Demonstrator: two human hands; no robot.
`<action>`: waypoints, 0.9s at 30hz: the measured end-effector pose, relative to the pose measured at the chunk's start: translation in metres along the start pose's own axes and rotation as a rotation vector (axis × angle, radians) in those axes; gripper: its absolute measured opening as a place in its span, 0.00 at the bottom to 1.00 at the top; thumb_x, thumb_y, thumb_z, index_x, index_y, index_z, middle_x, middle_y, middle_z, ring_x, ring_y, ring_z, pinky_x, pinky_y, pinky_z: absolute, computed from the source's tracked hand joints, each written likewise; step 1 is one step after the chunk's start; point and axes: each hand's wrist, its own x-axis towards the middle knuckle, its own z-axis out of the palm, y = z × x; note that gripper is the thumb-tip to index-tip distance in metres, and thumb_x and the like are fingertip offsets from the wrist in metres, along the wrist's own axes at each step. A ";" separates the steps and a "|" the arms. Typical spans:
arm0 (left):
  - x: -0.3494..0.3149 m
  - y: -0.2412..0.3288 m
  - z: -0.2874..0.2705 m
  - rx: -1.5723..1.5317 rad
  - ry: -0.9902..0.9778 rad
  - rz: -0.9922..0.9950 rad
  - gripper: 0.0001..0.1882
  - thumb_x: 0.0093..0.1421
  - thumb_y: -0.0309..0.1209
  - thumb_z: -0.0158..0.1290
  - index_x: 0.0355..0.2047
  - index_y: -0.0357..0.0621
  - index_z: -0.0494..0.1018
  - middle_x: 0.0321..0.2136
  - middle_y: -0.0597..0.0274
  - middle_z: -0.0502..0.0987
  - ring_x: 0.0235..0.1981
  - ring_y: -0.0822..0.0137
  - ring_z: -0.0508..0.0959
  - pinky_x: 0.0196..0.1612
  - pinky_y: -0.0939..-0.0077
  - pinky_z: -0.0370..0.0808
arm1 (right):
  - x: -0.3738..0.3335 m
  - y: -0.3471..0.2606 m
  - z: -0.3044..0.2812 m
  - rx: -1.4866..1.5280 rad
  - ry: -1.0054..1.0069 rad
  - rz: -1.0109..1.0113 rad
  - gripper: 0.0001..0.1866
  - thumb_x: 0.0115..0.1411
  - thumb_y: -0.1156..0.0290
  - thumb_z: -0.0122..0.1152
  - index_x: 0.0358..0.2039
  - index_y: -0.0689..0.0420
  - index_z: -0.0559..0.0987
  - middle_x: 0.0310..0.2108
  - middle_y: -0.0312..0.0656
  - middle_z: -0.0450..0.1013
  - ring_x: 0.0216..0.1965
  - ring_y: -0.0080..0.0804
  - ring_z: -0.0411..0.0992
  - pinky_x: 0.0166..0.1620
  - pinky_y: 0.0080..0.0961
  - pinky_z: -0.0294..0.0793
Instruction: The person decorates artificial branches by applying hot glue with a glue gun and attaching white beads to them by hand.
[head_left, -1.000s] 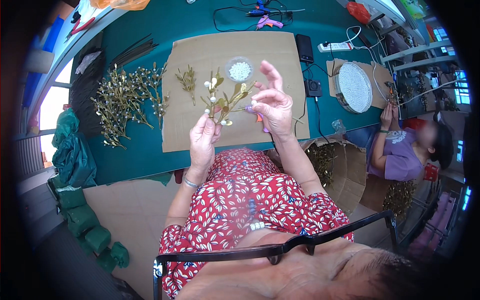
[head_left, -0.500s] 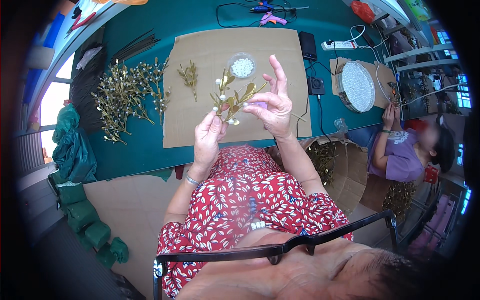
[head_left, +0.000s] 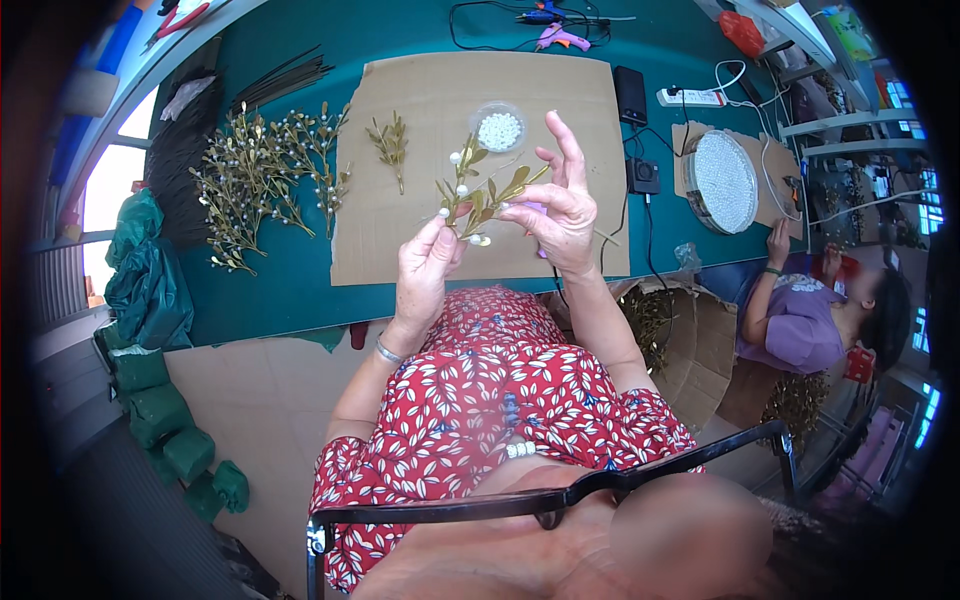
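My left hand point(head_left: 425, 268) pinches the lower stem of an artificial leaf sprig point(head_left: 464, 190), gold-green with white beads on its branches. At the sprig's right branch, my right hand point(head_left: 568, 218) presses thumb and forefinger together on what looks like a white bead point(head_left: 505, 206); its other fingers stretch upward. Beyond the sprig, a round clear dish point(head_left: 500, 107) holds white beads on the cardboard sheet point(head_left: 430, 85). A second leaf sprig point(head_left: 390, 143) lies flat at the left of the sheet. Behind my right hand is a purple thing, mostly hidden.
Beaded sprigs point(head_left: 245, 180) lie piled at the left, near dark stems point(head_left: 285, 80). A purple glue gun point(head_left: 562, 38) rests at the back. On the right are a power strip point(head_left: 690, 97), black boxes point(head_left: 642, 176), cables and a large bead tray point(head_left: 722, 180). A co-worker point(head_left: 800, 310) sits far right.
My hands keep the same hold on the sprig and bead. The whole view has shifted slightly. At the far right, the co-worker's hands have moved apart.
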 end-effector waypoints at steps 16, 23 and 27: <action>-0.002 0.000 -0.001 0.010 0.006 -0.006 0.22 0.65 0.36 0.42 0.53 0.33 0.64 0.21 0.72 0.61 0.19 0.83 0.53 0.20 0.90 0.49 | 0.005 0.005 -0.001 0.068 -0.084 -0.017 0.11 0.35 0.69 0.73 0.24 0.51 0.83 0.61 0.49 0.55 0.64 0.46 0.47 0.55 0.38 0.58; -0.001 0.001 0.002 0.025 0.020 -0.015 0.21 0.66 0.37 0.41 0.53 0.33 0.64 0.20 0.72 0.60 0.19 0.84 0.53 0.20 0.90 0.49 | 0.006 0.007 -0.001 0.039 -0.089 -0.033 0.11 0.35 0.68 0.73 0.23 0.51 0.83 0.59 0.49 0.58 0.64 0.46 0.48 0.55 0.38 0.58; -0.001 0.001 0.002 0.024 0.022 -0.019 0.21 0.66 0.37 0.42 0.53 0.33 0.64 0.20 0.72 0.61 0.19 0.84 0.53 0.20 0.90 0.49 | 0.006 0.009 -0.001 0.021 -0.086 -0.047 0.11 0.35 0.66 0.73 0.23 0.52 0.83 0.59 0.48 0.59 0.63 0.47 0.49 0.55 0.38 0.59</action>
